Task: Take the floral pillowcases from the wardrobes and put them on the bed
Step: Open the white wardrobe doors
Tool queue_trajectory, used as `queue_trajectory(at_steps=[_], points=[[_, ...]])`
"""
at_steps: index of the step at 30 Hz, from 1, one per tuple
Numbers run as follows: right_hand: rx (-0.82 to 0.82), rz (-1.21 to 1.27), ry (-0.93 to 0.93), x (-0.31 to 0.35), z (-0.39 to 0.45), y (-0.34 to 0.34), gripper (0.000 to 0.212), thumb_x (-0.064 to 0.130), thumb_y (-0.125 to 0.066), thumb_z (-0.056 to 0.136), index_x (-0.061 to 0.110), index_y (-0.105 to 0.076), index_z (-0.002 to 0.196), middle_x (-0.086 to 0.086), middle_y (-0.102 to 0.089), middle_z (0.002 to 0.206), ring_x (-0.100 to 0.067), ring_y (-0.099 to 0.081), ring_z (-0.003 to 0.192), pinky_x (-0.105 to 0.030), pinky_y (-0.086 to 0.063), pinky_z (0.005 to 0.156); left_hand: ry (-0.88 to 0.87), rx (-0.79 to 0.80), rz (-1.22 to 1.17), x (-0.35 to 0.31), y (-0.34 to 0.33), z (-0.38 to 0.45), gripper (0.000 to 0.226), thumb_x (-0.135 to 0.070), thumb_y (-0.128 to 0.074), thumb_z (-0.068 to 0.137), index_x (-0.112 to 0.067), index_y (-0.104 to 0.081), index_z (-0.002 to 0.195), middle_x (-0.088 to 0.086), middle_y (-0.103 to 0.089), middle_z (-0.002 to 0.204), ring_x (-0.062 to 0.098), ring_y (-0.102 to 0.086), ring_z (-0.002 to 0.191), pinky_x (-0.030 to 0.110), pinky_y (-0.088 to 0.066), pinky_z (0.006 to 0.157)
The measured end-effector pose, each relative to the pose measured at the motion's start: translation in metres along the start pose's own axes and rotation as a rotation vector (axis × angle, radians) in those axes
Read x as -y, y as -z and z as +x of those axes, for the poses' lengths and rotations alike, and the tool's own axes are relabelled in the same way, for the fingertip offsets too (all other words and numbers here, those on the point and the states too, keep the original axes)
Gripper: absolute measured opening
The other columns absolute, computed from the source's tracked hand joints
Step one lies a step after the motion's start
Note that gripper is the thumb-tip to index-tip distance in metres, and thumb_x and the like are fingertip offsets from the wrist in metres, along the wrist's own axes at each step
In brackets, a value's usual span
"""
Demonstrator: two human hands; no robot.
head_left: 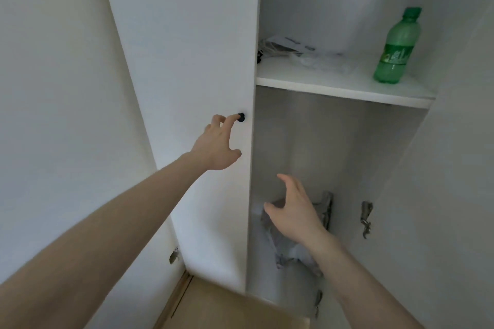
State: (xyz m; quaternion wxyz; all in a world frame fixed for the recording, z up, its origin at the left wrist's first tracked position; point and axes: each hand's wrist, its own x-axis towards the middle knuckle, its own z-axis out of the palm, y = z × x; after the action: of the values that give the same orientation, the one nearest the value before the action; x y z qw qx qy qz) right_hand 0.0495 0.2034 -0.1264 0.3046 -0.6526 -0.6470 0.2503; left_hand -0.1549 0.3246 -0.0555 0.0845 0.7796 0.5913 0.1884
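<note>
White wardrobe (187, 35) open; green bottle (395, 48) label unreadable. Left hand (216, 147) fingertip touching knob (241, 117); right hand (291, 211) spread, empty.

Two hands (217, 145) (292, 211), one green bottle (397, 47), one black knob (241, 117), one shelf (342, 85), one crumpled cloth (296, 246).

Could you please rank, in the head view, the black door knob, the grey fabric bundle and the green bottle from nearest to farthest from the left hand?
From the left hand:
1. Black door knob on the closed door, at its fingers.
2. Grey fabric bundle, low in the open compartment, behind the right hand.
3. Green bottle, upright on the shelf, upper right.
</note>
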Motion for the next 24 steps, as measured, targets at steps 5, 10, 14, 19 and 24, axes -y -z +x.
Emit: queue_trajectory(at_steps=[5,10,14,19,24], points=[[-0.040,-0.026,0.000,-0.003,0.009,0.015,0.076,0.029,-0.070,0.092,0.020,-0.033,0.158,0.003,-0.033,0.162,-0.016,-0.040,0.146,-0.024,-0.031,0.114,-0.027,0.009,0.012,-0.007,-0.011,0.045,0.073,-0.025,-0.066,0.082,-0.027,-0.032,0.147,0.003,-0.035,0.142,0.034,-0.053,0.115,0.050,-0.055,0.090],[-0.040,-0.035,-0.011,-0.011,0.012,0.019,0.073,0.031,-0.070,0.092,0.022,-0.035,0.156,0.003,-0.035,0.159,-0.016,-0.043,0.144,-0.027,-0.035,0.116,-0.045,-0.084,0.001,-0.003,-0.019,0.061,0.052,-0.025,-0.065,0.085,-0.022,-0.048,0.134,-0.001,-0.048,0.136,0.028,-0.059,0.116,0.041,-0.053,0.086],[-0.016,-0.049,-0.031,-0.018,0.014,0.008,0.073,0.031,-0.071,0.090,0.020,-0.038,0.154,0.001,-0.039,0.157,-0.016,-0.045,0.141,-0.025,-0.034,0.113,-0.037,-0.161,-0.056,-0.002,-0.021,0.042,0.045,-0.025,-0.066,0.085,-0.023,-0.053,0.128,-0.003,-0.053,0.133,0.026,-0.063,0.104,0.039,-0.053,0.083],[0.073,-0.083,-0.062,-0.028,0.017,-0.014,0.073,0.033,-0.074,0.089,0.017,-0.042,0.152,-0.004,-0.043,0.152,-0.021,-0.048,0.140,-0.029,-0.035,0.116,-0.074,-0.304,-0.104,0.021,-0.025,-0.013,0.037,-0.021,-0.067,0.081,-0.026,-0.051,0.114,-0.009,-0.052,0.120,0.023,-0.060,0.073,0.043,-0.055,0.069],[0.159,-0.126,-0.110,-0.034,0.026,-0.037,0.068,0.032,-0.072,0.091,0.019,-0.043,0.151,-0.003,-0.042,0.153,-0.021,-0.047,0.139,-0.025,-0.035,0.110,-0.128,-0.327,-0.114,0.039,-0.009,-0.040,0.029,-0.028,-0.068,0.084,-0.031,-0.052,0.108,-0.017,-0.053,0.114,0.014,-0.056,0.080,0.036,-0.053,0.071]])
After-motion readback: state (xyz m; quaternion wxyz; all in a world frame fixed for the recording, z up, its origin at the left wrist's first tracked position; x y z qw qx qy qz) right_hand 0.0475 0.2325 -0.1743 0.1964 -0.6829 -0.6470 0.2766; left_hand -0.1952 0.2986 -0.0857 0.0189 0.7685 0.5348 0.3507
